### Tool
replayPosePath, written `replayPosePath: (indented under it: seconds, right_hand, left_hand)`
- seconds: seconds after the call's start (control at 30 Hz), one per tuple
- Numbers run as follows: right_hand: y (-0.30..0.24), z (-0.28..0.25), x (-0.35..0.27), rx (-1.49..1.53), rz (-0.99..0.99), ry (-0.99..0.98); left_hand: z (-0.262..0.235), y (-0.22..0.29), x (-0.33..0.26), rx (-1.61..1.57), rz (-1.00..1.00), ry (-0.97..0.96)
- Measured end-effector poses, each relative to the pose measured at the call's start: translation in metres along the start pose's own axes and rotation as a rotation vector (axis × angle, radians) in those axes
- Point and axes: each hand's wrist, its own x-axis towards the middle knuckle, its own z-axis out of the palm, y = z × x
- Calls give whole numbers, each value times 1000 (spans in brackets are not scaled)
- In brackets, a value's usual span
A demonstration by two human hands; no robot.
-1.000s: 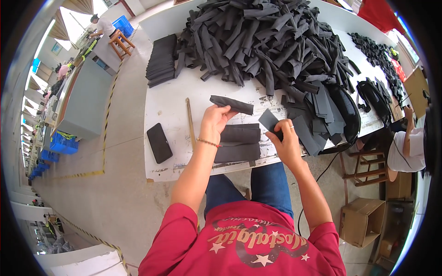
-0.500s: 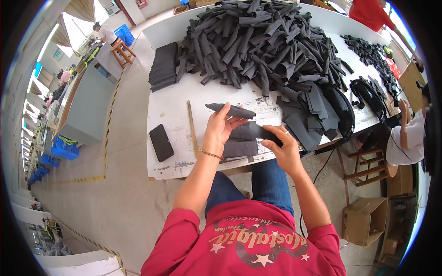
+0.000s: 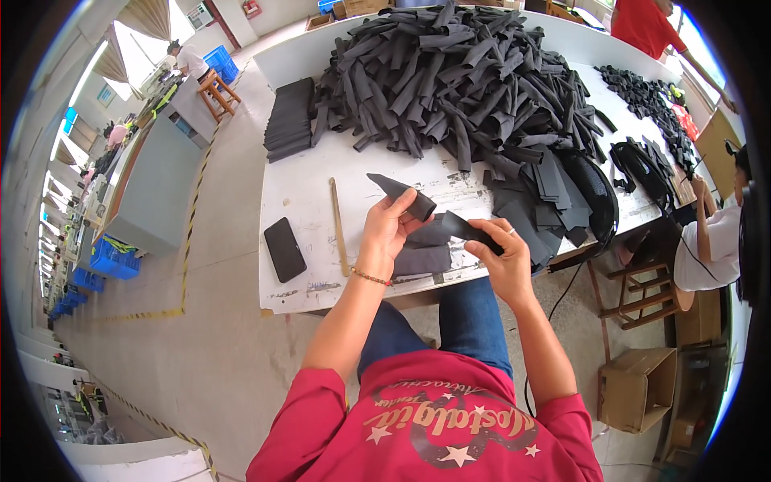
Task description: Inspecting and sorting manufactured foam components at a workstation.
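My left hand [image 3: 389, 228] is closed on a dark grey fabric tube [image 3: 401, 198], pinched between thumb and fingers above the table. The tube slants, with its open end lower and toward the right. Across from it, my right hand [image 3: 507, 255] grips a smooth dark strip [image 3: 467, 230], whose free end points up and left at the tube, a small gap apart. Below both hands, flat dark fabric pieces [image 3: 422, 260] lie at the near edge of the white table [image 3: 321, 193].
A big heap of dark tubes [image 3: 450, 80] covers the table's far side. At its left stands a neat stack [image 3: 289, 120]; at its right are loose flat pieces [image 3: 530, 217]. A phone [image 3: 285, 250] and a wooden stick [image 3: 338, 229] lie left. A person [image 3: 711, 241] sits right.
The tube in my left hand has tipped, its open end swinging down toward my right hand. My right hand has shifted slightly right, and the strip shows more.
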Motion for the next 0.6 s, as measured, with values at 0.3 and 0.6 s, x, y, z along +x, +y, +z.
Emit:
replayPosePath:
  seconds: [0.3, 0.6]
  right_hand:
    - [-8, 1, 12, -380, -329, 43]
    - [-8, 1, 17, -546, -453, 82]
  left_hand:
    - [3, 7, 0, -45, -30, -44]
    - [10, 5, -10, -22, -67, -90]
